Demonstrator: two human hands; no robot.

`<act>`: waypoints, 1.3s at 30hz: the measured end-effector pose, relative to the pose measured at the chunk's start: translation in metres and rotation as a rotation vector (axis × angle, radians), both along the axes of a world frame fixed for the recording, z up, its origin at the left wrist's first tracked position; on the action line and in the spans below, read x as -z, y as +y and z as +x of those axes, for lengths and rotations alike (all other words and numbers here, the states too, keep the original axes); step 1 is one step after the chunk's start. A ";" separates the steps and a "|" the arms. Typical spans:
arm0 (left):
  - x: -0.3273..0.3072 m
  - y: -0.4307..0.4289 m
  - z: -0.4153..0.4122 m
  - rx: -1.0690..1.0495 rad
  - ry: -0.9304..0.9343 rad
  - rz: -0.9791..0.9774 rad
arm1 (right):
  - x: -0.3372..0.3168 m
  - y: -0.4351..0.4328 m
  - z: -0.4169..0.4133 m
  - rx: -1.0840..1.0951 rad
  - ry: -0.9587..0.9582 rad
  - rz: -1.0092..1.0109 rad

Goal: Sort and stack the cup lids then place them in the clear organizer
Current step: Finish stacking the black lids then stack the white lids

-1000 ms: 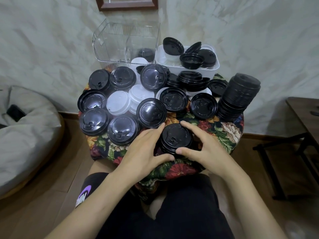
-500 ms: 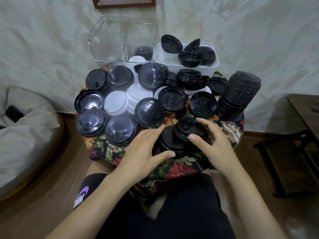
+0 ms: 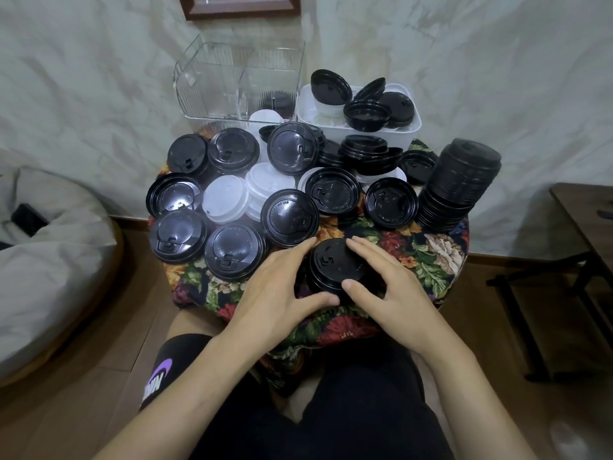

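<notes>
One lid stack (image 3: 334, 264) between left hand (image 3: 275, 290), right hand (image 3: 394, 302).

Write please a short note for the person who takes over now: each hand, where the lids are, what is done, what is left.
Left hand and right hand: both have a grip on the short black stack at the near edge of the table.
Done: tall black stack on the right; a few dark lids in the clear organizer, right compartment.
Left: loose black lids and white lids on the table, more in the white bin; sort, stack, move all to the organizer.
</notes>
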State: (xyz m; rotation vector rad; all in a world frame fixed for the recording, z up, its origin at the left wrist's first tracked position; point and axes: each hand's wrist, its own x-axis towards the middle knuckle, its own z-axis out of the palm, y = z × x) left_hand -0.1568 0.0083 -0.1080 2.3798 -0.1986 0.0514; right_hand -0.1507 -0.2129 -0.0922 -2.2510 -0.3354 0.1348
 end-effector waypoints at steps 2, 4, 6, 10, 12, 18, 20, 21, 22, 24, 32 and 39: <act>0.001 0.001 0.000 0.011 0.002 -0.005 | 0.000 0.000 0.001 0.015 0.001 0.008; 0.002 0.003 0.001 0.029 0.012 -0.008 | 0.000 0.000 0.003 0.021 0.005 0.008; 0.002 0.004 0.001 0.047 0.020 -0.016 | 0.000 0.000 0.004 0.020 0.007 0.003; 0.001 0.005 -0.001 0.058 0.016 -0.021 | 0.002 -0.001 0.005 0.011 0.012 -0.004; 0.001 0.005 -0.001 0.056 -0.001 -0.012 | 0.000 -0.002 0.005 0.010 0.026 -0.004; 0.002 0.005 0.002 0.075 -0.018 0.003 | -0.007 -0.003 0.007 0.013 0.062 -0.046; 0.003 0.006 0.002 0.086 -0.016 0.000 | -0.006 -0.003 0.007 0.011 0.055 -0.045; 0.003 0.006 0.002 0.089 -0.018 0.002 | -0.005 -0.003 0.007 0.011 0.053 -0.045; 0.004 0.006 0.002 0.087 -0.022 0.004 | -0.005 -0.004 0.007 0.013 0.057 -0.042; 0.004 0.005 0.002 0.077 -0.029 0.004 | -0.004 -0.004 0.006 0.018 0.069 -0.031; 0.004 0.006 0.004 0.102 -0.015 0.032 | 0.000 -0.005 0.005 0.029 0.086 0.007; 0.005 0.007 0.004 0.120 -0.028 0.071 | -0.001 -0.003 0.006 0.035 0.029 -0.099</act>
